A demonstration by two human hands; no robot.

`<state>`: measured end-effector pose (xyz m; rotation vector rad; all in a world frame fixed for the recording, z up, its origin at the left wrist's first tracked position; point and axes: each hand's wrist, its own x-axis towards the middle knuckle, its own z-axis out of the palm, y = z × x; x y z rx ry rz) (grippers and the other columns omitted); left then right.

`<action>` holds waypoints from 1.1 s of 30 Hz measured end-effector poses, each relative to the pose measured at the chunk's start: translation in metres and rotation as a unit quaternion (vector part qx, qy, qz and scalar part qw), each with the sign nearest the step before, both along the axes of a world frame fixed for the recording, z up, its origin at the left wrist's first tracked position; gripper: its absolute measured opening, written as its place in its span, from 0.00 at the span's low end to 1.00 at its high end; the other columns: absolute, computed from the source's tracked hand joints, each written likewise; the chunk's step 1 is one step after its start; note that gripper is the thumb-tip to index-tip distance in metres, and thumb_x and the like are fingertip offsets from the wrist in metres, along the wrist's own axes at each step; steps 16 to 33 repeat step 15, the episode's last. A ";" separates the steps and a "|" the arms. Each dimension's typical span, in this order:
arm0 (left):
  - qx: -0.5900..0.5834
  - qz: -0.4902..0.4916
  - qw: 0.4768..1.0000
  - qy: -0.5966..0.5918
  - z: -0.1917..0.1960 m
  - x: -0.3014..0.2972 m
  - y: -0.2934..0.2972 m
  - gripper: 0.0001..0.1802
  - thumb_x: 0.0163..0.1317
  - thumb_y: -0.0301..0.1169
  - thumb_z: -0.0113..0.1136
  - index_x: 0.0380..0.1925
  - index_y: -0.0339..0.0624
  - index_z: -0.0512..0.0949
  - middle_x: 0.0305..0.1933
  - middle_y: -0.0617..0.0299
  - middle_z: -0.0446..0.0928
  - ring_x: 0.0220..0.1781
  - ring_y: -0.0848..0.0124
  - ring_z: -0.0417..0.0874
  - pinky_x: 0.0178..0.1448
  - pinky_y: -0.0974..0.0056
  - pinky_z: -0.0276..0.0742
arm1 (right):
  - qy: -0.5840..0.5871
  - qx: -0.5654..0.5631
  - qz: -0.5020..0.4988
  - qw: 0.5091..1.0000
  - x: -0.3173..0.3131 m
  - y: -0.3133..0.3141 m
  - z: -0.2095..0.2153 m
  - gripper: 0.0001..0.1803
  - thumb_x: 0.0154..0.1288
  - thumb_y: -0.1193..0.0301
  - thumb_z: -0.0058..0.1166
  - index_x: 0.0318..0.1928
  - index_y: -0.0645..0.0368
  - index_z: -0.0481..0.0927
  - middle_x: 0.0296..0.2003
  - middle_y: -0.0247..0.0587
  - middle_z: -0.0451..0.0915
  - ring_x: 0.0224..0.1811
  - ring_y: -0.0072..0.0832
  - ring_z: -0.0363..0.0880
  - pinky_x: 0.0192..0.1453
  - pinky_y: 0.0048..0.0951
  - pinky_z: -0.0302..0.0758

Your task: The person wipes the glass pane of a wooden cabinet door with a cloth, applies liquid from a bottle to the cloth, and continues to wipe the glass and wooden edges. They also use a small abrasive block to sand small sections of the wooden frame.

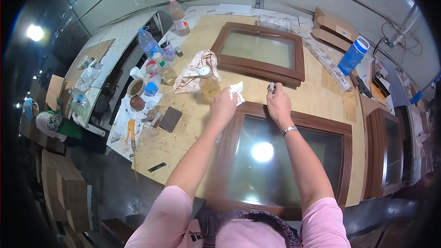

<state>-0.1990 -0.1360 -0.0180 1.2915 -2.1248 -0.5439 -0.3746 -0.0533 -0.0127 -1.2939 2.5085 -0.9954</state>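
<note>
My left hand (pixel 223 106) is closed on a crumpled white wipe (pixel 236 93), paper or cloth. Close beside it stands a clear bottle of yellowish liquid (pixel 208 86) with a white cap. My right hand (pixel 279 106) pinches a small greyish piece (pixel 272 88) whose kind I cannot make out. Both hands are over the far edge of a brown wood-framed glass panel (pixel 347 160), which lies flat in front of me and reflects a lamp. Beyond them lies a second framed panel (pixel 297 62), apparently stacked on another frame. A stained cloth (pixel 193 71) is bunched behind the bottle.
At left are several bottles, a brown-stained cup (pixel 136 88), a yellow-handled tool (pixel 131 131), a dark flat block (pixel 170 119) and a small black strip (pixel 157 167). A blue bottle (pixel 353 56) stands at right, near cardboard (pixel 335 30). More wooden frames (pixel 383 154) stand by the table's right side.
</note>
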 end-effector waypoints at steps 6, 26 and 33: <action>0.058 -0.054 0.989 -0.122 0.019 0.014 0.008 0.17 0.67 0.40 0.56 0.35 0.32 0.79 0.37 0.37 0.82 0.43 0.40 0.82 0.51 0.43 0.76 | -0.017 -0.009 -0.016 1.000 0.003 0.007 0.000 0.13 0.68 0.66 0.46 0.49 0.58 0.68 0.30 0.63 0.82 0.36 0.62 0.80 0.43 0.58 0.75; 0.051 -0.117 0.986 -0.108 0.011 0.048 0.039 0.21 0.68 0.41 0.55 0.55 0.41 0.78 0.44 0.38 0.82 0.46 0.38 0.83 0.55 0.45 0.77 | -0.020 0.014 -0.017 1.000 0.004 0.006 0.003 0.14 0.68 0.66 0.46 0.50 0.58 0.68 0.32 0.65 0.82 0.37 0.63 0.81 0.44 0.59 0.75; 0.051 -0.117 0.986 -0.108 0.011 0.048 0.039 0.21 0.68 0.41 0.55 0.55 0.41 0.78 0.44 0.38 0.82 0.46 0.38 0.83 0.55 0.45 0.77 | -0.020 0.014 -0.017 1.000 0.004 0.006 0.003 0.14 0.68 0.66 0.46 0.50 0.58 0.68 0.32 0.65 0.82 0.37 0.63 0.81 0.44 0.59 0.75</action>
